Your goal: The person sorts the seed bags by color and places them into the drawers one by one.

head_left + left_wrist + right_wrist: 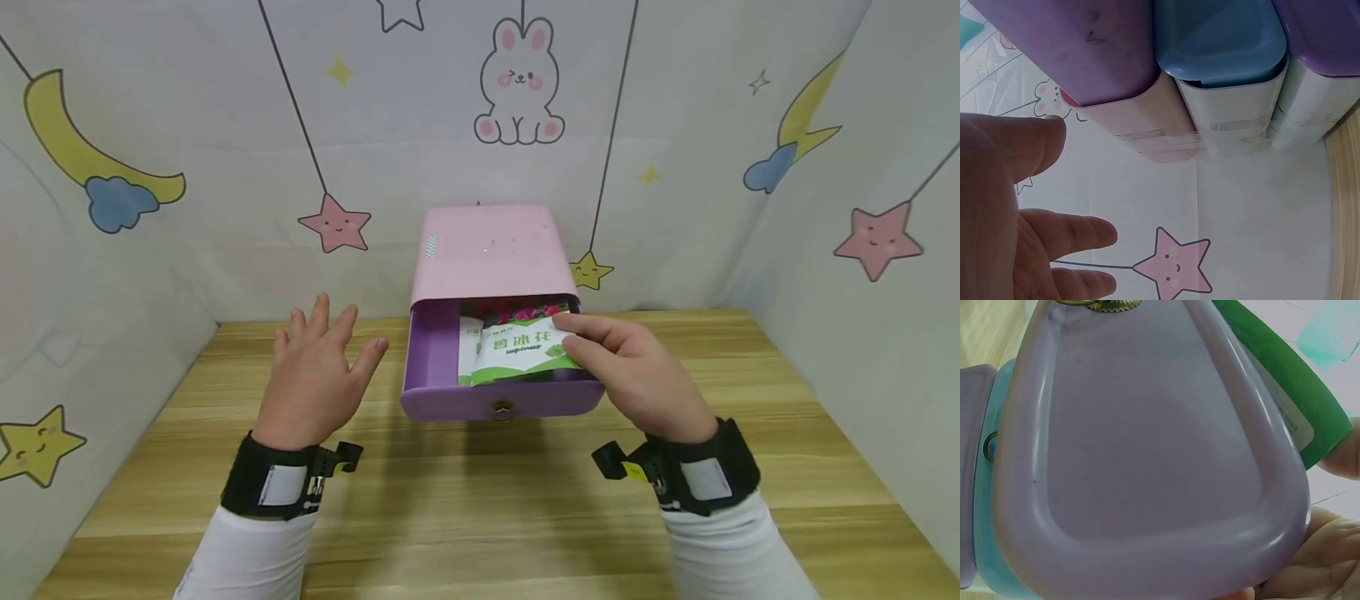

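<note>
A purple drawer (431,350) stands pulled out from a pink cabinet (491,250), with a small metal knob (502,410) on its front. Inside it lies a white and green seed packet (517,342) with pink flowers printed on it, and another packet (468,346) shows partly beneath at the left. My right hand (645,375) pinches the upper packet near its right edge; its green underside (1310,406) shows past the drawer front in the right wrist view. Left of the drawer, my left hand (311,375) hovers with fingers spread, touching nothing.
Under the pulled-out drawer, a blue drawer (1222,37) and another purple drawer (1325,37) are pushed into the cabinet stack. It stands on a wood-grain table (480,517), close to a white cloth backdrop (420,158) printed with stars, moons and a rabbit.
</note>
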### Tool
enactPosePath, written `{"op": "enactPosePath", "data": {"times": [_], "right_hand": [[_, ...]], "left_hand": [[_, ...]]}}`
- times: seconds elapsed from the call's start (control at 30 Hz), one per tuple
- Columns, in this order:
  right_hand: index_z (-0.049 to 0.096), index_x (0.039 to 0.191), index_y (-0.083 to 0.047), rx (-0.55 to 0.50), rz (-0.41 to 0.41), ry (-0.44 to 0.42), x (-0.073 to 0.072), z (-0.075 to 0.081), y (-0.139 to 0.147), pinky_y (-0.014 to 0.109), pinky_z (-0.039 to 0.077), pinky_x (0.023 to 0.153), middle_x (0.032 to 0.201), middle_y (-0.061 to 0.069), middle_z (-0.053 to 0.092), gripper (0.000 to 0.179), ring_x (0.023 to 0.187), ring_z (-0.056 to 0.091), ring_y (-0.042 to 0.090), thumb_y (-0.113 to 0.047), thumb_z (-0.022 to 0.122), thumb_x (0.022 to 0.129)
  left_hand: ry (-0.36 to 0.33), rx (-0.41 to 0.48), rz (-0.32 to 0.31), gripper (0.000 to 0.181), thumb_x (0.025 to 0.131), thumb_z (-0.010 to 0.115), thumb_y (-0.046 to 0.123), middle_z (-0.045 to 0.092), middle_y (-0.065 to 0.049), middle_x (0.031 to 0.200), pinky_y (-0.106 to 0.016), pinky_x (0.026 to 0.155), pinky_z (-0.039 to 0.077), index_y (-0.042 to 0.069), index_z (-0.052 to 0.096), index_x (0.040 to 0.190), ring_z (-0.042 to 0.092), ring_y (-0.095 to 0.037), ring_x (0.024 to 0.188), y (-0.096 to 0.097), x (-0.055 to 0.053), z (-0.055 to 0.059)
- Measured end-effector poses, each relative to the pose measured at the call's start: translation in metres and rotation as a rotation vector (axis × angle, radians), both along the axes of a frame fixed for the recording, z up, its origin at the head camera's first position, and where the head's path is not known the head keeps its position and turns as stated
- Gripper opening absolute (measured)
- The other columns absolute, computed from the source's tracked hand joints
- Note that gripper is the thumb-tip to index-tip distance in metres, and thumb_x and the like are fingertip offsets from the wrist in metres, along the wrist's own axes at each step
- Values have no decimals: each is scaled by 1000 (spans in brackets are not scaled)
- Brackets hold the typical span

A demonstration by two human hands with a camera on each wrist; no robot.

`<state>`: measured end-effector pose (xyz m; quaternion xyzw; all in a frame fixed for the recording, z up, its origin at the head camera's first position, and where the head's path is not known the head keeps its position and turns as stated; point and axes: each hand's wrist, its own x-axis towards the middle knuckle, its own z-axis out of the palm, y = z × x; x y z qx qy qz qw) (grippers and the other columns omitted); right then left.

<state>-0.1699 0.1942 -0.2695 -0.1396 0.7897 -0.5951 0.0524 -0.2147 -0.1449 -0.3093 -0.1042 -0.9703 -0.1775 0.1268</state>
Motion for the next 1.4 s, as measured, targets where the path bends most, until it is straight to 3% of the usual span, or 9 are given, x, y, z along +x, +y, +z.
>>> {"op": "enactPosePath", "data": {"times": [0.5,0.83,0.93,1.0,1.1,1.2,1.27,1.4], "right_hand": [[55,131,-17,271,-55,55,-10,7,-9,39,45,82,135,3,46,38,103,48,15,-30,52,96],[56,130,-13,334,-52,92,-13,12,-15,39,42,88,137,3,45,37,109,44,12,-24,52,95],[57,129,-12,358,-50,106,-14,13,-17,36,44,76,136,3,46,37,104,46,13,-23,53,94],[57,129,-12,380,-48,114,-15,13,-18,32,41,62,129,3,50,37,90,49,15,-22,53,94],[57,130,-13,424,-49,125,-16,13,-20,27,30,46,97,3,58,38,64,43,16,-21,52,93],[56,130,-12,470,-47,138,-18,12,-21,24,25,43,66,1,43,38,51,33,16,-20,52,93],[55,131,-11,492,-40,143,-19,12,-21,25,26,43,66,0,44,39,51,35,16,-19,51,93],[54,132,-10,517,-24,139,-19,13,-21,25,28,43,84,5,57,39,53,37,17,-19,49,94]], "left_hand": [[-5,7,-2,75,95,32,60,11,-28,150,-71,102,3,3,37,142,-4,-47,131,-2,-1,3],[-10,19,-12,77,95,30,62,11,-28,150,-71,102,3,2,37,142,-4,-47,131,-3,-1,4],[-12,22,-12,78,94,30,63,11,-28,150,-71,102,3,2,37,142,-4,-47,131,-3,-1,5],[-14,22,-14,78,94,30,63,11,-28,150,-71,102,3,2,37,142,-4,-46,131,-3,-1,5],[-15,23,-18,78,94,30,63,10,-28,150,-70,102,3,2,36,143,-5,-46,131,-4,-1,4],[-15,23,-22,78,94,29,63,11,-29,150,-70,102,2,2,36,143,-5,-46,131,-4,-1,4],[-14,23,-21,78,94,29,63,11,-29,150,-70,102,2,2,36,142,-5,-46,131,-4,-1,4],[-15,21,-20,79,94,29,64,11,-29,150,-70,102,2,2,36,142,-6,-46,131,-3,-2,3]]}}
